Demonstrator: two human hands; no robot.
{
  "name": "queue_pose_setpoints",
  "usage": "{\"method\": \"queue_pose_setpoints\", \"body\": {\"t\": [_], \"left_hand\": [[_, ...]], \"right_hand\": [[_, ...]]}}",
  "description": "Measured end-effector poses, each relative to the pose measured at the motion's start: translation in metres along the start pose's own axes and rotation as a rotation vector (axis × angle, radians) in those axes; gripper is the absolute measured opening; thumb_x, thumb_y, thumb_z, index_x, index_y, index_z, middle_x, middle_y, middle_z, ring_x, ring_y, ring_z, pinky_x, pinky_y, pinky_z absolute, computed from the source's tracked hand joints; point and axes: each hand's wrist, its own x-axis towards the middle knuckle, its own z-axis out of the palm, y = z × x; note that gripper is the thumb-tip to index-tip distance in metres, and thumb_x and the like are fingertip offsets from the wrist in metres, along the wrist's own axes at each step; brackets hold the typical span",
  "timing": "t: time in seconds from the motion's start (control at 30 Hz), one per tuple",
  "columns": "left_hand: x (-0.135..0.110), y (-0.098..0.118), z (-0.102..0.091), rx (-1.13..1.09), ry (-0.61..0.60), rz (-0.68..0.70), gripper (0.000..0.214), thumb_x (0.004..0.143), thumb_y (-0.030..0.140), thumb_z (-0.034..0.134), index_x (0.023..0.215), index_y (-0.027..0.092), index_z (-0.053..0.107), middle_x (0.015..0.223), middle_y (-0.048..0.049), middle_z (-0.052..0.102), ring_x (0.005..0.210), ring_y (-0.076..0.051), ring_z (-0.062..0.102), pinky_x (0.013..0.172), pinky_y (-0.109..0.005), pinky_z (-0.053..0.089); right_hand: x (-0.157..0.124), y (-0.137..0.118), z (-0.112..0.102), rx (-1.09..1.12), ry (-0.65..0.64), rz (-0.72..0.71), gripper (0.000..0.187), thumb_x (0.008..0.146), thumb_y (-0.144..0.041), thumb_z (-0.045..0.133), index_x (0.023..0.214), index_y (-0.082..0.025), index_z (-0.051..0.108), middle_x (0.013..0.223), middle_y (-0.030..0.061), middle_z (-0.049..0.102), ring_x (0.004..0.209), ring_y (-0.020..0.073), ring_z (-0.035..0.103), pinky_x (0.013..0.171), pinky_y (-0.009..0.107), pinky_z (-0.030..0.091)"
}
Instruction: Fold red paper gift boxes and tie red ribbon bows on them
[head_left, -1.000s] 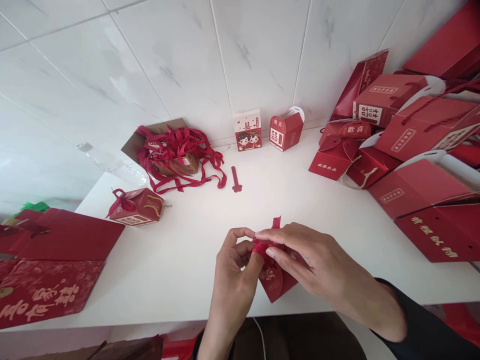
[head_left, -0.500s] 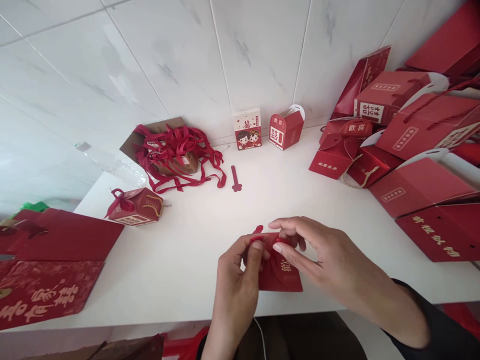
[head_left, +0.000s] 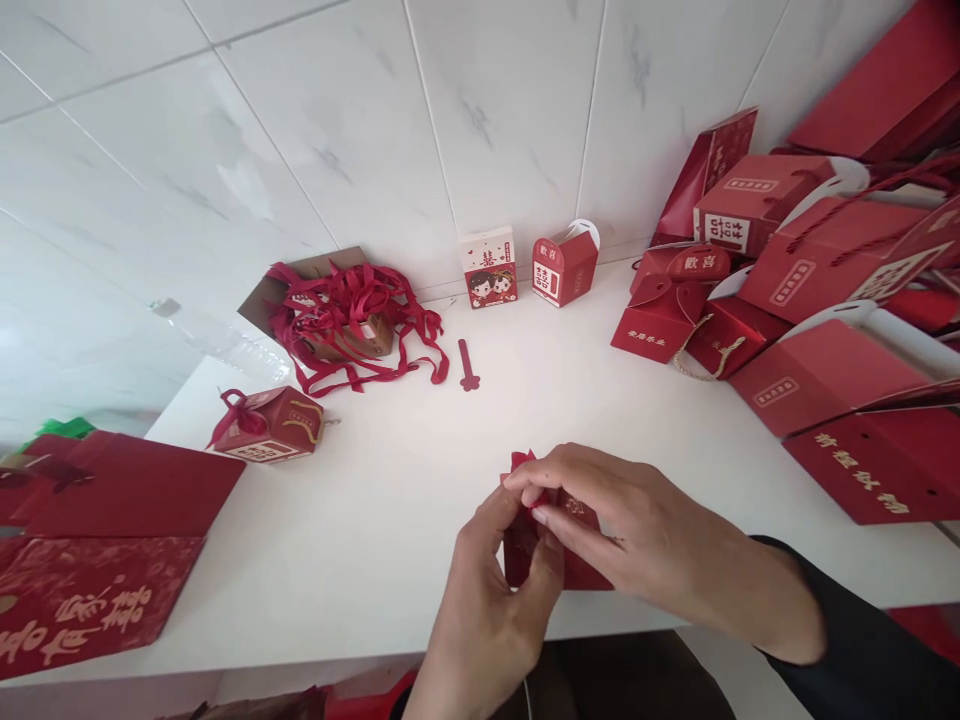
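A small red gift box point(head_left: 592, 572) with gold characters stands near the front edge of the table, largely covered by my hands. Red ribbon point(head_left: 523, 459) sticks up from its top. My right hand point(head_left: 630, 520) reaches over from the right, with thumb and index finger pinched on the ribbon. My left hand point(head_left: 495, 595) is curled at the box's left side, its fingertips at the ribbon and its thumb low across the box front. The right hand partly hides the left fingertips and the ribbon loop.
A cardboard box point(head_left: 255, 300) overflows with red ribbons at the back left. Nearby sit a bow-tied box point(head_left: 274, 425) and a large red box point(head_left: 112, 590). A flower-ended strip point(head_left: 466, 366), two small boxes point(head_left: 489, 270) and piled red boxes point(head_left: 810, 270) lie farther back and right.
My right hand has moved left over the ribbon, closer to my left hand. My left thumb has come down and right, across the box front. The view has shifted slightly.
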Motion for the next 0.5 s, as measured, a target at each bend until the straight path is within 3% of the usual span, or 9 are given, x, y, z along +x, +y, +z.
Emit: {"method": "queue_pose_setpoints", "body": {"t": [0.07,0.2,0.4,0.5], "left_hand": [[0.0021,-0.0019,-0.0002,-0.015,0.009,-0.031,0.017,0.099,0.032,0.055,0.099,0.020,0.067,0.084,-0.0005,0.061,0.075,-0.014,0.048,0.069,-0.025,0.043],[0.0052,-0.0083,-0.0005,-0.043,0.066,-0.077,0.033,0.101,0.043,0.052,0.080,0.019,0.061,0.075,0.0009,0.056,0.070,-0.013,0.042,0.065,-0.025,0.039],[0.0046,-0.0090,-0.0032,-0.076,0.015,-0.099,0.033,0.101,0.044,0.052,0.080,0.019,0.057,0.073,0.0021,0.048,0.069,-0.013,0.038,0.064,-0.025,0.036],[0.0055,-0.0080,-0.0036,-0.058,0.029,-0.099,0.041,0.101,0.050,0.051,0.075,0.019,0.053,0.072,0.0019,0.049,0.067,-0.012,0.039,0.063,-0.025,0.035]], "right_hand": [[-0.0008,0.0001,-0.0009,0.044,0.017,0.016,0.026,0.105,-0.009,0.048,0.124,-0.025,0.057,0.118,-0.0006,0.067,0.110,0.0112,0.065,0.097,0.023,0.051],[-0.0030,0.0008,-0.0032,0.061,0.072,0.047,0.028,0.106,-0.012,0.047,0.129,-0.025,0.056,0.124,0.0009,0.065,0.112,0.0118,0.063,0.097,0.025,0.051],[-0.0017,0.0070,0.0002,0.079,0.073,0.158,0.013,0.103,-0.014,0.054,0.102,-0.024,0.063,0.101,-0.0002,0.065,0.094,0.0124,0.065,0.083,0.025,0.052],[-0.0012,0.0078,0.0025,0.075,0.075,0.171,0.014,0.103,-0.013,0.052,0.101,-0.024,0.060,0.100,-0.0004,0.063,0.089,0.0125,0.063,0.078,0.026,0.050]]}}
